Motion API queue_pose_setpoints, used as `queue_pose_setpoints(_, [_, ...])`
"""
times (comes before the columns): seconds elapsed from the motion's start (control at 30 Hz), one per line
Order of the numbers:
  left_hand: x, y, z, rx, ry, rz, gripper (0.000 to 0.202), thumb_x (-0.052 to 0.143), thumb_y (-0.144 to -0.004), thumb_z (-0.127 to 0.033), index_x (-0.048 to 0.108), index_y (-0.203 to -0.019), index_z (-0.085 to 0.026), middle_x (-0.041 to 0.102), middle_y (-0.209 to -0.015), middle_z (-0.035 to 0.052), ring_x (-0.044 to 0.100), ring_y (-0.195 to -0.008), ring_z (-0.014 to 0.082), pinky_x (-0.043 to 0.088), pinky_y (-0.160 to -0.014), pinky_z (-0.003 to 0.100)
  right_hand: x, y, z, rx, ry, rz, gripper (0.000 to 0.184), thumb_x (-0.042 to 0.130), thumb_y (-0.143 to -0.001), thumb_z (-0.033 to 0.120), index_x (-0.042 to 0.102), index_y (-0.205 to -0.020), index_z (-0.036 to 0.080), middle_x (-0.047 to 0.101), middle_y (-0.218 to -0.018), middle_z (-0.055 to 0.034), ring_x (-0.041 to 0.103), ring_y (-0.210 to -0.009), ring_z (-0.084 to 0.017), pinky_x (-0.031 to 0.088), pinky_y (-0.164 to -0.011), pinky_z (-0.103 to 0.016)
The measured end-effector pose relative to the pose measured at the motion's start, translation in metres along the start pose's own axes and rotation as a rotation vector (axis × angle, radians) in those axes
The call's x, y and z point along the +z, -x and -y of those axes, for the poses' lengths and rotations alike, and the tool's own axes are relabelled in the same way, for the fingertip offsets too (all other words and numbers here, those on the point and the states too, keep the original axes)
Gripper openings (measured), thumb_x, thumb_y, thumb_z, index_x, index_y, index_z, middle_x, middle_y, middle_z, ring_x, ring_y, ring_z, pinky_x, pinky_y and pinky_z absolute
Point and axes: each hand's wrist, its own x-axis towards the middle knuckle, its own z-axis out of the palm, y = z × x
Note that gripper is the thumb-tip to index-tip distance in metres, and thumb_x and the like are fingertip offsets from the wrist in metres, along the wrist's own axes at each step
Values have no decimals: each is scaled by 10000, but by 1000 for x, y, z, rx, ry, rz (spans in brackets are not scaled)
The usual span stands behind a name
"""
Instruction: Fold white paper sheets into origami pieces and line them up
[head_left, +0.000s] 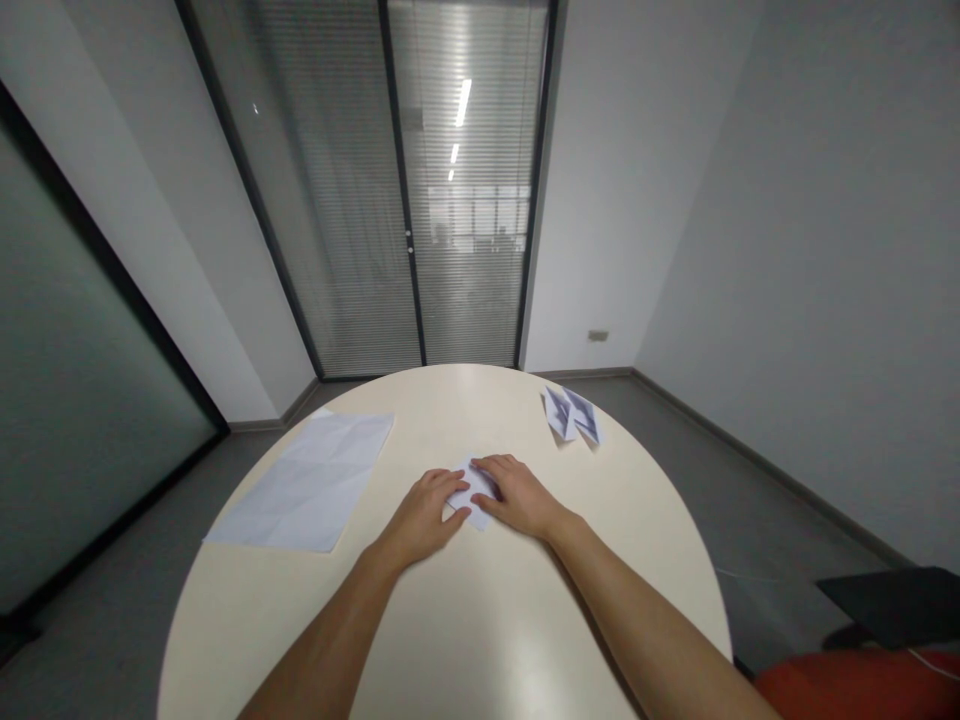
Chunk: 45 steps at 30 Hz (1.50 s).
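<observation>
A small folded piece of white paper (472,493) with dark print lies at the middle of a round cream table (465,620). My left hand (426,512) rests on its left side, fingers stretched flat and pressing down. My right hand (514,492) lies on its right side, fingers also flat on the paper. Most of the folded paper is hidden under the two hands.
A large creased white sheet (307,482) lies on the table's left part. Two small folded printed papers (571,414) sit near the far right edge. Beyond the table are glass doors with blinds (420,200). A black chair part (892,603) and something red (862,685) are at lower right.
</observation>
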Motion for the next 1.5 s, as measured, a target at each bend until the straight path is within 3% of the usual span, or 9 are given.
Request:
queue_pose_setpoints(0.13, [0,1,2,1,-9,6,281,672,-883,-231,708,-1161,-211,679,-1317,99,573,-1240,271,465,-1092,496,2,1,-4,-16,-10,7,545,684,-894,357,555,-1386,163,630,-1351,-153,566,-1236,-302,426,-1078,-472])
queue_pose_setpoints(0.37, [-1,1,3,-32,-25,43,289,697,-864,-219,720,-1150,-196,663,-1355,91,556,-1264,275,452,-1111,473,-5,4,-5,-75,-76,78,769,798,-779,492,536,-1427,172,565,-1411,-177,485,-1324,-328,380,-1125,-494])
queue_pose_setpoints(0.57, [0,0,5,-51,-3,43,302,690,-872,-222,712,-1173,-201,672,-1335,86,556,-1262,261,455,-1110,451,-11,5,2,-77,-113,147,882,865,-688,539,528,-1451,252,572,-1380,-147,494,-1288,-334,389,-1099,-497])
queue_pose_setpoints(0.7, [-1,1,6,-63,-1,66,315,684,-882,-235,699,-1196,-212,652,-1368,85,538,-1292,265,435,-1130,458,-16,7,1,-87,-168,170,838,877,-669,540,577,-1394,248,613,-1324,-131,522,-1251,-323,405,-1080,-471])
queue_pose_setpoints(0.87, [-3,3,9,-71,6,92,292,666,-882,-206,692,-1172,-234,647,-1375,76,531,-1319,267,433,-1136,460,-19,9,-4,-48,-217,147,618,877,-695,450,662,-1227,222,688,-1178,-87,623,-1089,-267,474,-984,-398])
queue_pose_setpoints(1.03, [-4,5,13,-28,-2,148,300,632,-882,-174,727,-1158,-247,629,-1412,78,466,-1412,285,385,-1177,502,-20,7,-2,-110,-179,154,415,877,-712,408,747,-1073,248,696,-1188,-76,608,-1163,-266,444,-1038,-397])
queue_pose_setpoints(1.17, [-7,6,14,16,12,174,306,645,-881,-205,747,-1164,-259,609,-1434,93,442,-1440,292,362,-1190,519,-22,7,2,-89,-147,158,417,871,-719,420,764,-1086,254,696,-1207,-90,612,-1175,-275,447,-1040,-400])
queue_pose_setpoints(1.5, [-4,5,21,-59,74,200,242,623,-949,-342,777,-1130,-293,609,-1433,76,419,-1459,282,385,-1176,496,-18,7,-3,-52,-207,158,448,853,-725,482,779,-1098,246,689,-1271,-112,621,-1201,-285,456,-1051,-400])
